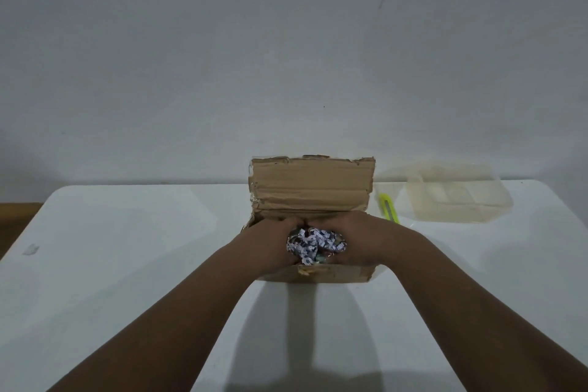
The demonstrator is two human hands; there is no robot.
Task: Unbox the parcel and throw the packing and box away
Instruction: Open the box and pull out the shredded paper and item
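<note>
Cardboard box [334,274] lies crosswise, flap upright; left hand [269,243], right hand [362,240] clutch shredded paper [313,243].

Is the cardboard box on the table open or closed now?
Open. The cardboard box has its far flap standing up, and both hands, left and right, reach into shredded paper inside.

Off-task items I can see on the white table

Far right, I see a clear plastic container [458,197] standing on the white table [127,264]. Just to its left lies a yellow-green utility knife [388,206], pointing roughly toward the far edge. Near the left edge I make out a small scrap of clear tape [31,249] lying flat. A pale, plain wall [286,41] rises behind the table, and a strip of brown floor [16,216] shows at far left.
</note>
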